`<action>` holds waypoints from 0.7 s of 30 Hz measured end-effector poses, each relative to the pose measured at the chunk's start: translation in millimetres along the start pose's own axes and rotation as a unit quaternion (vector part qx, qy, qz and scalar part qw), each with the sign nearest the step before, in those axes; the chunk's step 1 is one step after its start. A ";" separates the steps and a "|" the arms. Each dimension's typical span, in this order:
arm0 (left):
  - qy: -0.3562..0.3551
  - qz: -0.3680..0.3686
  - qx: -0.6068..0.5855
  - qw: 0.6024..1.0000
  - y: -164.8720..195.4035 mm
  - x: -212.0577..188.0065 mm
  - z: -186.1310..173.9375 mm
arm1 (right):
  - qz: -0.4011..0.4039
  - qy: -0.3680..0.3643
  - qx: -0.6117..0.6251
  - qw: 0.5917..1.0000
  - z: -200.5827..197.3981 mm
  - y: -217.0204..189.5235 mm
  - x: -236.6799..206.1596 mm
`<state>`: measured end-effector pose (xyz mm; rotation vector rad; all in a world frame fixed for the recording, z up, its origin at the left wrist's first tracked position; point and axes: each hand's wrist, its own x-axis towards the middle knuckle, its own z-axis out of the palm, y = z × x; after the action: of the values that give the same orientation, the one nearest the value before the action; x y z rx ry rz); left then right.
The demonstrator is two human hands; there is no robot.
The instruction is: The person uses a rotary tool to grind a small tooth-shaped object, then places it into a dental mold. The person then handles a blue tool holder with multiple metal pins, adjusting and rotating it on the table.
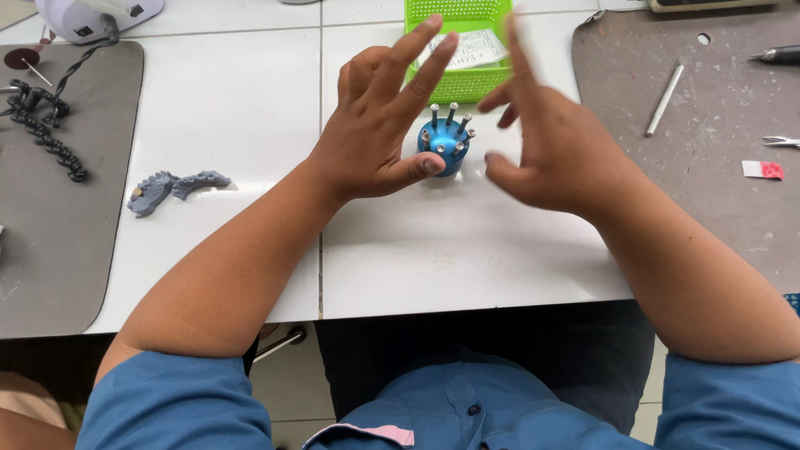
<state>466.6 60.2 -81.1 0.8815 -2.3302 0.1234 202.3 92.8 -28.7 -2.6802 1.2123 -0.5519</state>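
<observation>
I see the round blue metal bur holder [446,148], studded with upright steel pins, standing on the white tiled table [250,100] between my hands. My left hand [379,125] is spread open, thumb against its side. My right hand [546,142], blurred, hovers open just beside it, grasping nothing.

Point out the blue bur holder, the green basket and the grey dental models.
blue bur holder [447,150]: head view, on its round blue body below the upright burs.
green basket [457,83]: head view, on its near mesh wall.
grey dental models [154,190]: head view, on the left arch-shaped piece.
</observation>
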 end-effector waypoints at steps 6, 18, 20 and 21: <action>0.077 0.012 -0.077 0.994 -5.8 -2.5 5.9 | 0.056 -0.046 -0.044 0.996 -4.4 -11.1 4.1; 0.102 -0.065 -0.174 0.977 -10.7 -9.2 14.8 | 0.082 -0.044 -0.003 0.996 -6.5 -18.7 0.8; 0.108 -0.077 -0.169 0.977 -11.0 -10.1 17.0 | 0.057 0.024 0.097 0.993 -6.9 -17.5 -3.0; 0.109 -0.080 -0.162 0.977 -11.1 -9.5 18.2 | 0.044 -0.047 0.024 0.998 -4.9 -17.4 -1.6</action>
<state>469.3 51.6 -102.6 0.8398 -1.9934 -0.2137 211.5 105.7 -19.7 -2.5681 1.2680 -0.4313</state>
